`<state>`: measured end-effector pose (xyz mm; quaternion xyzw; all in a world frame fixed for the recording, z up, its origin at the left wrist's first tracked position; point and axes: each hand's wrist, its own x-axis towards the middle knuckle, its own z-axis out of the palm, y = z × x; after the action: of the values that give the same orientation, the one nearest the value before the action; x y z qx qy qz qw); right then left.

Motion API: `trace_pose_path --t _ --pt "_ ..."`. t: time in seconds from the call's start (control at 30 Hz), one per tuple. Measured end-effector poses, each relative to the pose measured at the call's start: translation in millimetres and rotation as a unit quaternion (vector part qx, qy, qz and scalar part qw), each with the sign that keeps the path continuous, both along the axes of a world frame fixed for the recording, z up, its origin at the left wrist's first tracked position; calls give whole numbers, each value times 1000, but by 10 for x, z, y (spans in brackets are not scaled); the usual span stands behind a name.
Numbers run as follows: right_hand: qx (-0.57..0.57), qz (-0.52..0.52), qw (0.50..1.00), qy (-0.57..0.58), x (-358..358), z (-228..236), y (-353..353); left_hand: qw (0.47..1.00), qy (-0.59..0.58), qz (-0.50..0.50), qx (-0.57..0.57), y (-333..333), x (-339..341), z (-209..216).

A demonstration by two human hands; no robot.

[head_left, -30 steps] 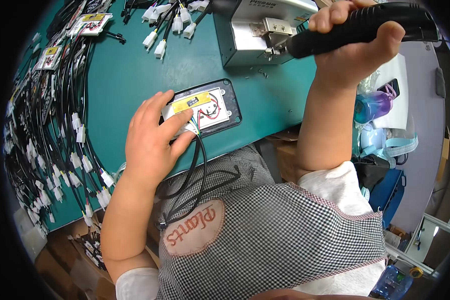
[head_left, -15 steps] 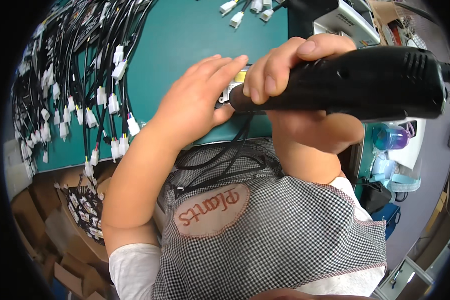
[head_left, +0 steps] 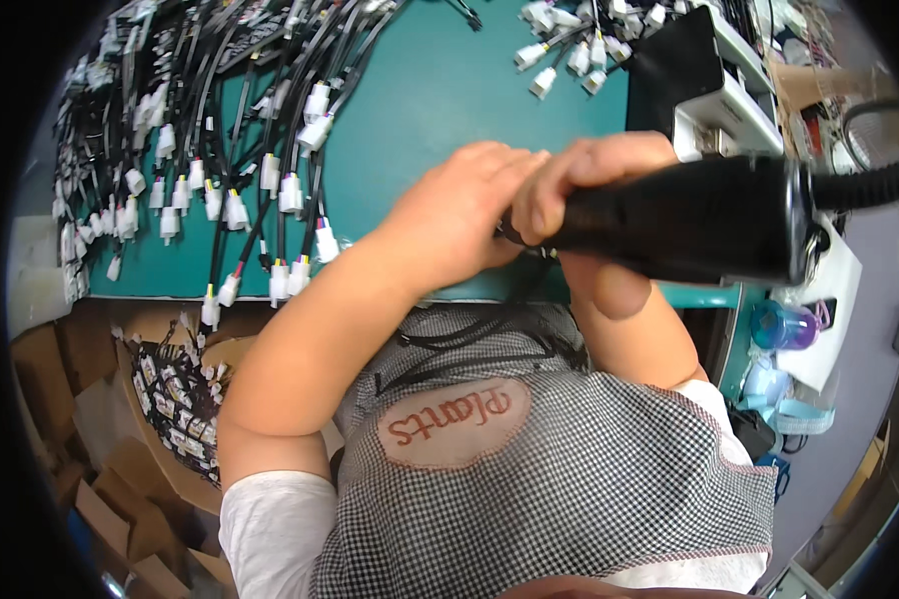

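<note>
- The black power screwdriver (head_left: 689, 215) sits at about 3 o'clock from the middle of the view, lying across the near edge of the green desk (head_left: 440, 90), coiled cord (head_left: 874, 185) trailing right.
- Right hand (head_left: 594, 170): fingers wrapped tight round the tool's front end.
- Left hand (head_left: 459, 225): curled over something beneath the tool tip; what it presses is hidden, so I cannot tell its grip.
- Risk, as I judge it: the tip slipping into the left fingers, since they crowd it closely.
- Wire bundles with white plugs (head_left: 220, 190) lie at 10 o'clock; a white box (head_left: 729, 100) stands at 1 o'clock.
</note>
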<state>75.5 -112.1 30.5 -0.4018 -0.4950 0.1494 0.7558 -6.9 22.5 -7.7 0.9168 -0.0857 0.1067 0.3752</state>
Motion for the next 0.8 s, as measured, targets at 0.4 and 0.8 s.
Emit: trace_pose_path --t 0.4,0.8 --pt "42 -38 998 -2 -150 -1 -211 993 -17 -11 115 24 41 118" --pt "210 -45 975 51 210 629 -492 848 -294 10 440 925 1180 2030"
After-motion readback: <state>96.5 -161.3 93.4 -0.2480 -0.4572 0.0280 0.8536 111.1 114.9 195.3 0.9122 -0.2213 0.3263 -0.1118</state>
